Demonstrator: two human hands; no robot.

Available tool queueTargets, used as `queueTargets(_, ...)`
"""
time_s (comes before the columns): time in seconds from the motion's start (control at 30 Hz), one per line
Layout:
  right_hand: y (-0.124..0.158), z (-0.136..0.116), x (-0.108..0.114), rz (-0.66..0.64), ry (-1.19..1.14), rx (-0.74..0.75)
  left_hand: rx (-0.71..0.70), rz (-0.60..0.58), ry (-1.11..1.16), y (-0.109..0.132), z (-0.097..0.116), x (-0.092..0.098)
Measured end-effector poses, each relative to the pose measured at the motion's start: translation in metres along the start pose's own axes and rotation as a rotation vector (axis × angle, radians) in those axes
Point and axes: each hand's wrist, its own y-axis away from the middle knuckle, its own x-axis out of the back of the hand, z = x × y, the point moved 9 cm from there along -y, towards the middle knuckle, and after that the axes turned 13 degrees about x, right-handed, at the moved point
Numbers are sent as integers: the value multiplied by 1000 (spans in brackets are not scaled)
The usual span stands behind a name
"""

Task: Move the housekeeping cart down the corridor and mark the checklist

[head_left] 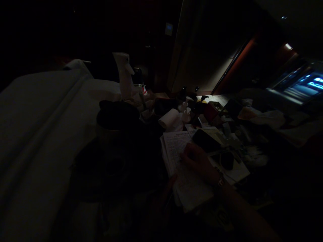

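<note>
cluttered desk, spray bottle behind papers

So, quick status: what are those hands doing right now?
Right hand resting on printed paper sheets. Left hand at the stack's near edge, grip unclear. Dark phone lies just beyond; room very dim.

The room lay almost dark; a blue-lit screen glowed at far right, a pale wall panel stood behind, white bedding spread left.
</note>
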Motion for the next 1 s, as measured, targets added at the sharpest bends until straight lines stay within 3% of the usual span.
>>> queueTargets(0.4,0,5,-1,33,13,-64,-15,-55,-61,-2,-3,-5)
queueTargets(0.57,-3,-2,-1,23,84,-15,-26,-73,-73,-1,-3,-7)
queueTargets(1.0,0,8,0,67,15,-74,-54,-66,-69,-3,0,-7)
